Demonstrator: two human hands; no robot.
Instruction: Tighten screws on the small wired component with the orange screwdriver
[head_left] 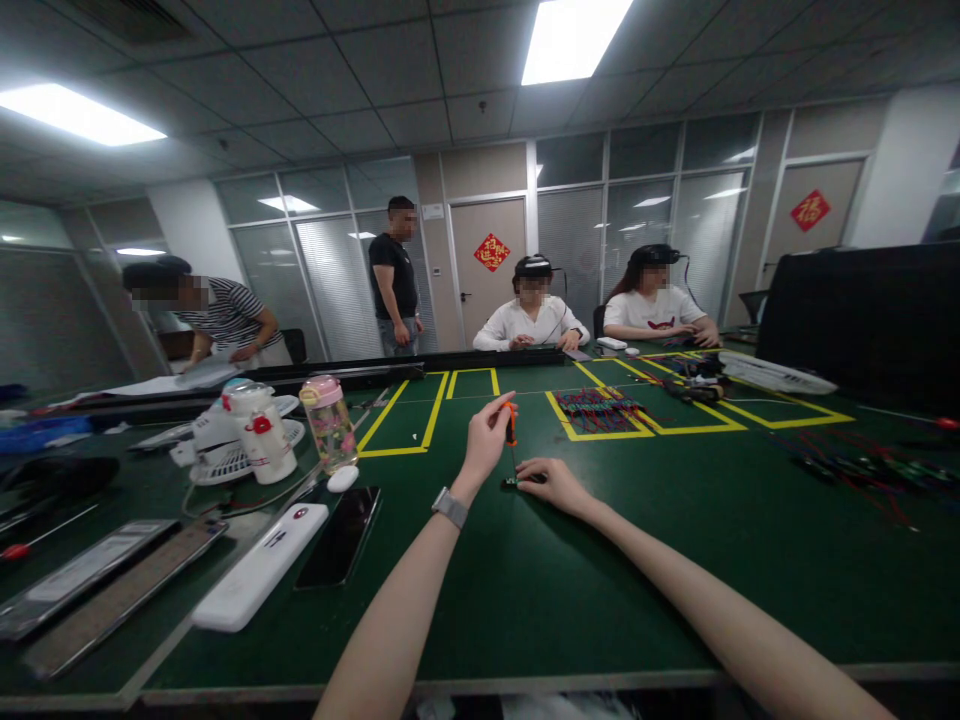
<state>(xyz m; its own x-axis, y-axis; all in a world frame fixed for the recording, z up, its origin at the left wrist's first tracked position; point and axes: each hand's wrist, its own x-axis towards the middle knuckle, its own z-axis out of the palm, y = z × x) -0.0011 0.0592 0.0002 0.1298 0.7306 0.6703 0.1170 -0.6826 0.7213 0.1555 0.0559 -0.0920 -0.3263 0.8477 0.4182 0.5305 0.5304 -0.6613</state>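
My left hand (489, 434) is closed around the orange and black handle of a screwdriver (511, 425). The screwdriver stands upright, its thin shaft pointing down at a small dark green circuit board (509, 484) on the green tabletop. From the right, my right hand (553, 484) pinches the edge of that board with its fingertips, keeping it flat on the table. The board's details are too small to make out, and whether the tip sits in a screw cannot be told.
Red and dark wired parts (600, 410) lie inside a yellow tape frame ahead. More wired boards (862, 465) are at the right. A black phone (339, 537), a white power bank (262, 567) and bottles (330, 425) stand or lie left. Several people are beyond the table.
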